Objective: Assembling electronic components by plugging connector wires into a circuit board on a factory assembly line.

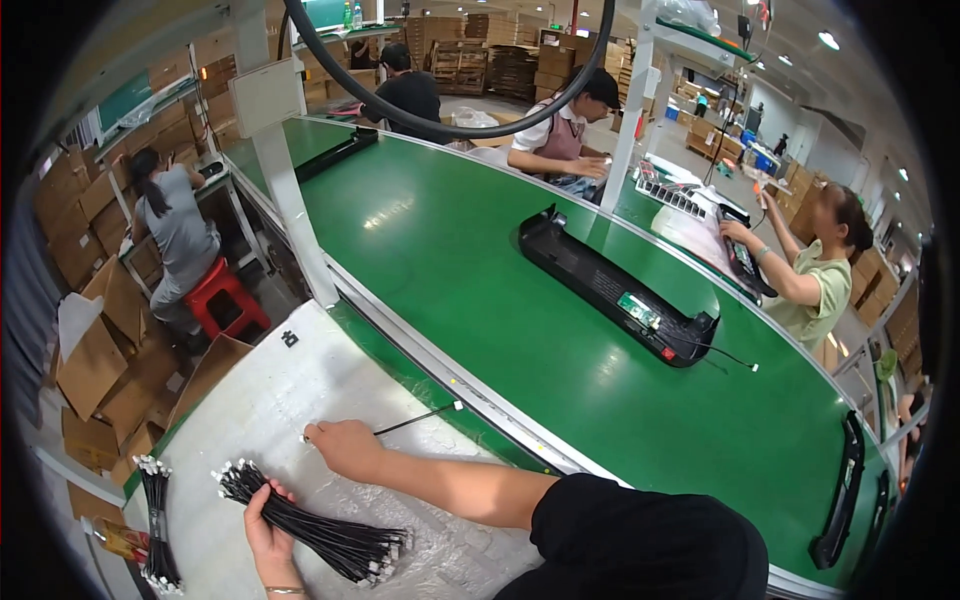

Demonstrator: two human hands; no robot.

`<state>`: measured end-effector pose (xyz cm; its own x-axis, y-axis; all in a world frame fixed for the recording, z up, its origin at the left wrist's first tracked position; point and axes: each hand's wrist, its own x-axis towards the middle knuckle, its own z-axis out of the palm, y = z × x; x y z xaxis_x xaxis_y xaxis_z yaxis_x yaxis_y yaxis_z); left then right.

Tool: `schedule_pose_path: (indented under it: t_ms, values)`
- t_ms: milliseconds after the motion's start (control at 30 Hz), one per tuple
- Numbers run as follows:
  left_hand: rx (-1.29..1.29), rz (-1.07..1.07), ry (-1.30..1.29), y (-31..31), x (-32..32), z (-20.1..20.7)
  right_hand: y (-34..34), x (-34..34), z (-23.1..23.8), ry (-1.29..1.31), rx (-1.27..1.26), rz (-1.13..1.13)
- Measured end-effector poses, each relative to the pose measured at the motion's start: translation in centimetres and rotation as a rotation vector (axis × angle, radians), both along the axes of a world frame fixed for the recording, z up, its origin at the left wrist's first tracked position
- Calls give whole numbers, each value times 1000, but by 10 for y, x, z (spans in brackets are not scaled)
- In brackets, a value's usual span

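A thick bundle of black cables with white plugs (320, 527) lies across my left hand (268, 535), whose fingers are wrapped round it near one end. Just beyond it, my right hand (345, 450) is closed in a pinch on a single black cable (415, 419). One white plug of that cable points toward the green belt, and a small pale tip shows at my fingertips. Both hands are over the white padded worktop (250, 400). A second cable bundle (158, 525), gathered at its middle, rests at the worktop's left edge.
Beyond the worktop's metal rail runs a green conveyor belt (450, 270). A long black housing (610, 285) with a green circuit board sits on it; other black housings (845, 490) lie farther along. A white post (285, 200) rises at the left. Several people work around the belt.
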<state>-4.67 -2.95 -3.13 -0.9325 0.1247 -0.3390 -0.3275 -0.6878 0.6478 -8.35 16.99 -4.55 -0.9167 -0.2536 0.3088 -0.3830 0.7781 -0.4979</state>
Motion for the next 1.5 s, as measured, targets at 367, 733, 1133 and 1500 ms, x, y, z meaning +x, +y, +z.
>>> schedule_pose_path:
  t_ms: [367,733,1133,1500]
  values:
    - [152,-115,124,21,17,11,6,-3,1,40,-20,14]
    - [67,-78,-78,23,8,3,-1,2,3,57,-83,94]
    - [28,-117,-69,20,4,-5,-12,19,9,182,-237,391]
    - [-7,-69,-119,30,7,11,-14,23,17,181,-315,395]
